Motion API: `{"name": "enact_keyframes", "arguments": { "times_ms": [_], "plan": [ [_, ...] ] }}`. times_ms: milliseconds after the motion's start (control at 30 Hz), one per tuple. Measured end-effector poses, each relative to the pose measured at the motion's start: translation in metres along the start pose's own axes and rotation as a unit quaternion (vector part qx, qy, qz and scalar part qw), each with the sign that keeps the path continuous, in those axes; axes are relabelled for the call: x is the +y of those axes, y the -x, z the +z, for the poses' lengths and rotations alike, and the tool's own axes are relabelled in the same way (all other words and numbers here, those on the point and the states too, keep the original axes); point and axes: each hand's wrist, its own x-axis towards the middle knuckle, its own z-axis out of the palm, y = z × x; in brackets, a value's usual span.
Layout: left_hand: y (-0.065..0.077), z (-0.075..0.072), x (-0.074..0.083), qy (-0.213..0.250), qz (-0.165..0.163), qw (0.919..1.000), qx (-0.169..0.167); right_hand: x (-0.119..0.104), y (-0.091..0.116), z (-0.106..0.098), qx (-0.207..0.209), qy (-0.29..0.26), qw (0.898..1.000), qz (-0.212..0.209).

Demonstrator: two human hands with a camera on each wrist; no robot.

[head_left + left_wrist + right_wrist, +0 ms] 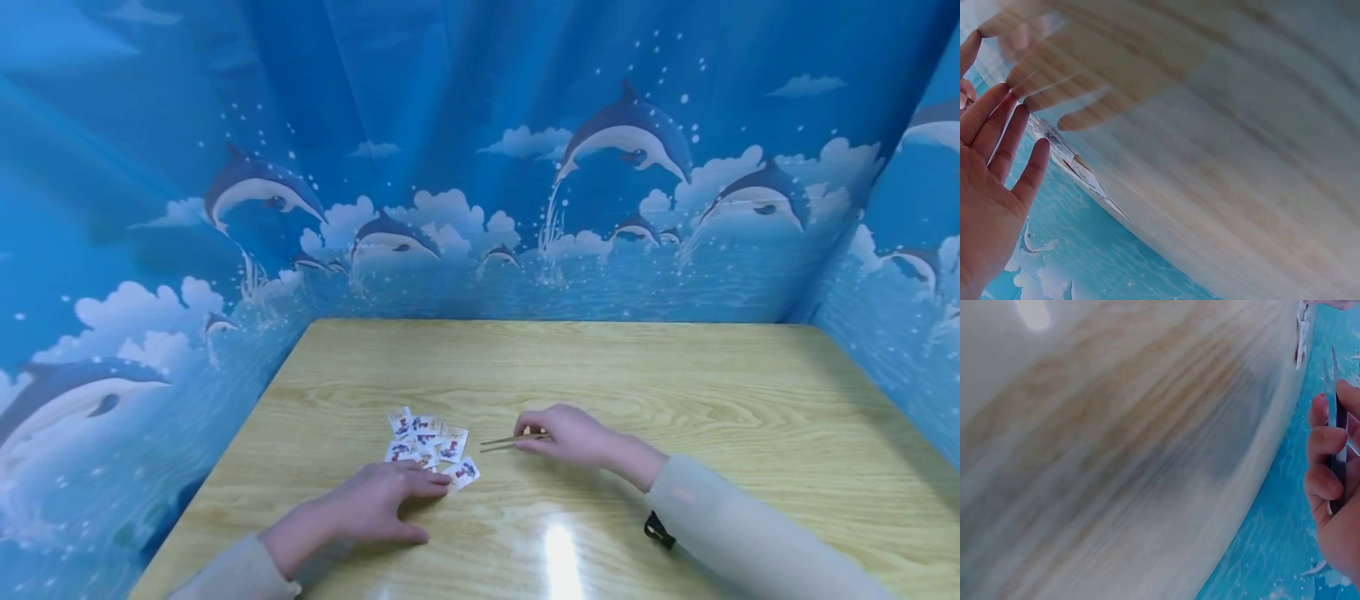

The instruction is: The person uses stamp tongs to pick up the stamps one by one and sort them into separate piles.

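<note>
A pair of slim metal tweezers (512,439) is held in my right hand (570,435), its two tips apart and pointing left toward a cluster of small white printed cards (452,444). In the right wrist view, fingers are curled round the tweezers (1332,400), and nothing shows between the tips. My left hand (375,502) lies at the near side of the cards, fingers extended. Its fingertips are by one card (463,472) at the cluster's right; whether they press on it I cannot tell. The left wrist view shows that hand (991,187) with straight, spread fingers.
Both hands work over a glossy wood-grain table (675,375). Behind it and along both sides hangs a blue curtain (465,167) printed with dolphins and clouds. A small black item (658,530) hangs by the right sleeve (735,517). Light reflects brightly off the table's near part.
</note>
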Motion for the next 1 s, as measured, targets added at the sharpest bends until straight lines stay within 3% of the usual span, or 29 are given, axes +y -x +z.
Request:
{"name": "enact_keyframes", "arguments": {
  "times_ms": [267, 667, 1000],
  "plan": [
    [-0.001, -0.001, 0.000, -0.006, -0.002, 1.0000, -0.002, -0.003, -0.006, 0.008, -0.031, 0.034, 0.999, -0.015],
    [0.000, 0.000, 0.001, 0.000, -0.005, 1.0000, -0.006, -0.003, -0.011, 0.016, -0.038, 0.011, 0.999, -0.012],
    [0.001, 0.001, 0.000, 0.004, -0.011, 0.9999, -0.007, -0.006, -0.013, 0.019, -0.028, 0.026, 0.999, -0.025]
  ]
}}
